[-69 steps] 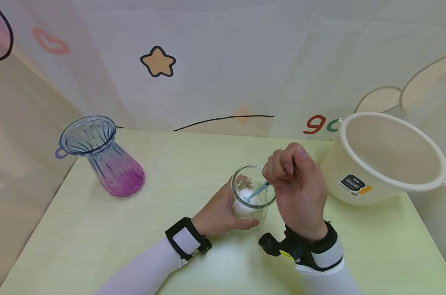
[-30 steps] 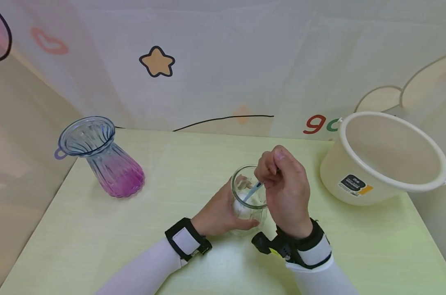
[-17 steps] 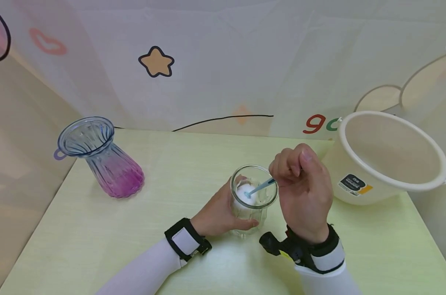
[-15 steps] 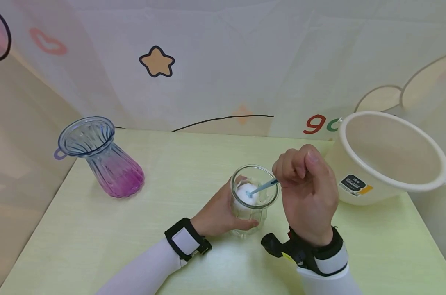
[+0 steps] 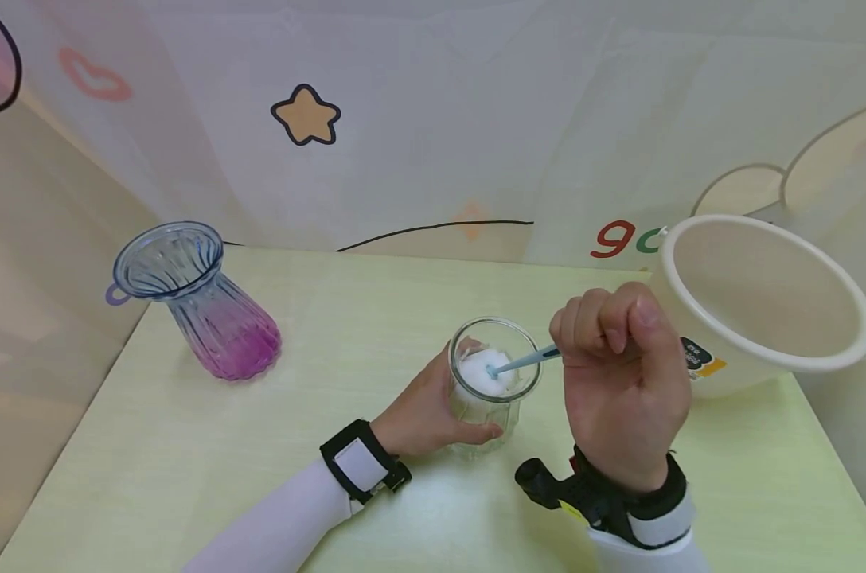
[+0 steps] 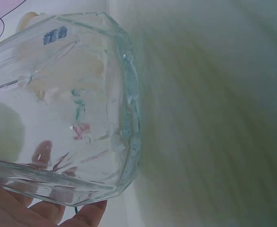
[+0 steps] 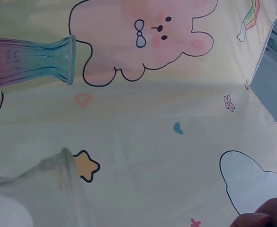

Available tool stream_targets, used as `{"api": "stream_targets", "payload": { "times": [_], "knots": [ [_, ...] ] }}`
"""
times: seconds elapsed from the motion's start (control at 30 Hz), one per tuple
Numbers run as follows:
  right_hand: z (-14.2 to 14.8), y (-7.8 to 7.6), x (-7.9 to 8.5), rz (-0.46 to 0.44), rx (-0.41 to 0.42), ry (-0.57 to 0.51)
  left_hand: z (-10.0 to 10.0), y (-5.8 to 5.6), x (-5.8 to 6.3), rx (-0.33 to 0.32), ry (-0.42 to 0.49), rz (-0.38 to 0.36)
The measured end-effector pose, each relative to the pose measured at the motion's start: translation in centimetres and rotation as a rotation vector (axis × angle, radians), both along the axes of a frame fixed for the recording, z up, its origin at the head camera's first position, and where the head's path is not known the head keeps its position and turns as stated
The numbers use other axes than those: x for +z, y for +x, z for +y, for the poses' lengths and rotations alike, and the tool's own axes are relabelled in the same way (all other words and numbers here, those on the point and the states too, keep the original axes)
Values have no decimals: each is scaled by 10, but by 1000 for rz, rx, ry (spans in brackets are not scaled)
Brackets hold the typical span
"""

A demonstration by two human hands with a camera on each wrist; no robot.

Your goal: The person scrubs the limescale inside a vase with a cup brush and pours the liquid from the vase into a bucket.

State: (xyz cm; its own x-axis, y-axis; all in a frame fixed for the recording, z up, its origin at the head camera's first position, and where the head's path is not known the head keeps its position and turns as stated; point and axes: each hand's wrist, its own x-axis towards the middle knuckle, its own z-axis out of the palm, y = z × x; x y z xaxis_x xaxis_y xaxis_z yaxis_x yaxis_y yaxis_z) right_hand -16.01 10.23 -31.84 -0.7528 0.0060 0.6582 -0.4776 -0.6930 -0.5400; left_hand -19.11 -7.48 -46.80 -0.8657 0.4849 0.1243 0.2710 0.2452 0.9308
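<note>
My left hand (image 5: 422,418) grips a clear glass jar (image 5: 485,418) around its side, near the middle of the table. Inside it sits the rounded white head (image 5: 481,374) of a cup brush with a thin light-blue handle (image 5: 524,361). My right hand (image 5: 622,382), fingers curled, holds that handle just right of the rim; the handle's upper end is hidden in the fist. The left wrist view shows the jar's faceted glass (image 6: 88,109) close up, with fingertips (image 6: 93,213) against it. In the right wrist view, the white head (image 7: 5,208) shows through the glass.
A ribbed blue-to-pink vase (image 5: 221,318) stands at the back left. At the back right is a cream bucket (image 5: 734,362) with a label, partly behind my right hand. A printed cloth (image 5: 433,119) hangs behind the table (image 5: 347,334).
My right hand moved left over the jar, then swung right and slightly nearer, tilting the brush handle lower to the right. The white head shifted inside the jar. My left hand stayed still.
</note>
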Motion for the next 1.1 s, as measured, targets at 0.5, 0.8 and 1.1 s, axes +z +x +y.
{"api": "stream_targets", "payload": {
  "times": [0.5,0.8,1.1],
  "knots": [
    [-26,-14,-25,-289,-55,327,1,-2,0,0,5,2],
    [-20,-11,-19,-304,52,559,1,-3,3,-25,16,0],
    [-22,-12,-19,-229,96,648,-1,-1,1,-18,25,-9]
  ]
}}
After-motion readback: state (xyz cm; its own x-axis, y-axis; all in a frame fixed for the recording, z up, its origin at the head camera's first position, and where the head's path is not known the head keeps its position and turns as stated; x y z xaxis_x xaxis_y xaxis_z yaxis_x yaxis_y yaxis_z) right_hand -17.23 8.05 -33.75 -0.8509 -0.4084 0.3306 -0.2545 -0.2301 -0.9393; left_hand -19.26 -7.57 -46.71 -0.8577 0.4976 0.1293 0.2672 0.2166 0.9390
